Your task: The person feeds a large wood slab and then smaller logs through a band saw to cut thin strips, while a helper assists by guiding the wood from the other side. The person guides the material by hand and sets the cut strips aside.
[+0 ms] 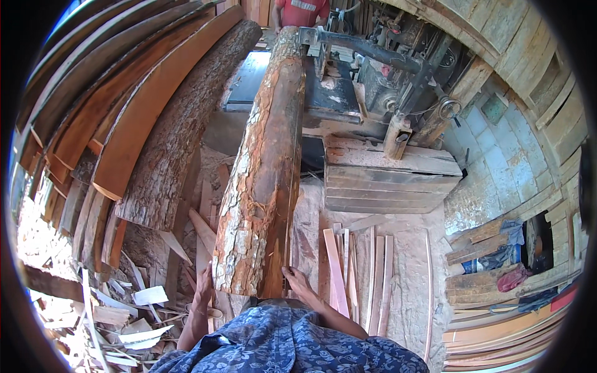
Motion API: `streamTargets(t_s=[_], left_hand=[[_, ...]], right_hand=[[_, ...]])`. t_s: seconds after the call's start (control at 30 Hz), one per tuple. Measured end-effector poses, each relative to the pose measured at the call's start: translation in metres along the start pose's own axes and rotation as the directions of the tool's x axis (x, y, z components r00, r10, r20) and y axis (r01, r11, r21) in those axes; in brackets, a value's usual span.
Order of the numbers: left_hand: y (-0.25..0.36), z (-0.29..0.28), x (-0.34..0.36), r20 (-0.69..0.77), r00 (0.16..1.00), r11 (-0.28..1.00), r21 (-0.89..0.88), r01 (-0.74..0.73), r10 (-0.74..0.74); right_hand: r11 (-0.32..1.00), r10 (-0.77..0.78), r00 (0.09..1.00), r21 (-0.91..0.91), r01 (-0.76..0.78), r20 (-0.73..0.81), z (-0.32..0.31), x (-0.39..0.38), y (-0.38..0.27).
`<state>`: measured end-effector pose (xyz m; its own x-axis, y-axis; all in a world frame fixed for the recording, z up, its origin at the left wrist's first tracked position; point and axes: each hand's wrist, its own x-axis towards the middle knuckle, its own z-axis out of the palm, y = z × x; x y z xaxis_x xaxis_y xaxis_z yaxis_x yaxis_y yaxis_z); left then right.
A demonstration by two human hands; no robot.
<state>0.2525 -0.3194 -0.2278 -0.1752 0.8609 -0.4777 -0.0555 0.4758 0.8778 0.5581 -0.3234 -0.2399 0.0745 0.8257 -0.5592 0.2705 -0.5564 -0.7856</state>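
A long bark-covered log (255,193) stretches away from me, its near end close to my body. My left hand (204,286) presses along the left side of that end, some fingers hidden by the bark. At the right edge of the same end, my right hand (298,283) grips the wood, thumb on top. The log's right side shows a straight sawn edge. Its far end lies over the dark machine table (336,87), next to a metal sawing machine (398,68) with a handwheel (449,108).
Another person in a red shirt (303,11) stands beyond the log's far end. Curved planks (161,93) and another bark-covered slab (180,137) lean at left. A wooden box (385,183) stands right of the log. Thin strips (373,280) and scraps (146,336) litter the floor.
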Motion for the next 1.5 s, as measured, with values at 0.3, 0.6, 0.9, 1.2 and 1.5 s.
streamTargets(t_s=[0.3, 0.6, 0.9, 1.2, 1.5], left_hand=[[-0.088, -0.045, -0.089, -0.047, 0.999, 0.999, -0.041, 0.018, -0.019], [-0.143, -0.076, -0.212, 0.047, 0.972, 0.972, 0.034, -0.233, 0.231], [-0.245, -0.14, -0.286, 0.09, 0.996, 0.967, -0.255, 0.02, 0.003], [-0.265, -0.137, -0.388, 0.396, 0.918, 0.91, -0.385, 0.151, 0.015], [-0.359, -0.221, -0.419, 0.477, 0.879, 0.867, -0.441, 0.23, 0.009]], right_hand=[[0.991, 0.068, 0.988, 0.102, -0.083, 0.141, 0.02, -0.107, 0.062], [0.998, -0.001, 0.994, 0.063, -0.006, 0.11, 0.054, -0.205, 0.154], [0.999, -0.016, 0.994, 0.031, 0.013, 0.104, 0.096, -0.305, 0.229], [0.997, -0.048, 0.998, -0.066, 0.046, -0.034, 0.107, -0.405, 0.28], [0.983, -0.144, 0.984, 0.095, 0.154, -0.106, 0.169, -0.454, 0.375]])
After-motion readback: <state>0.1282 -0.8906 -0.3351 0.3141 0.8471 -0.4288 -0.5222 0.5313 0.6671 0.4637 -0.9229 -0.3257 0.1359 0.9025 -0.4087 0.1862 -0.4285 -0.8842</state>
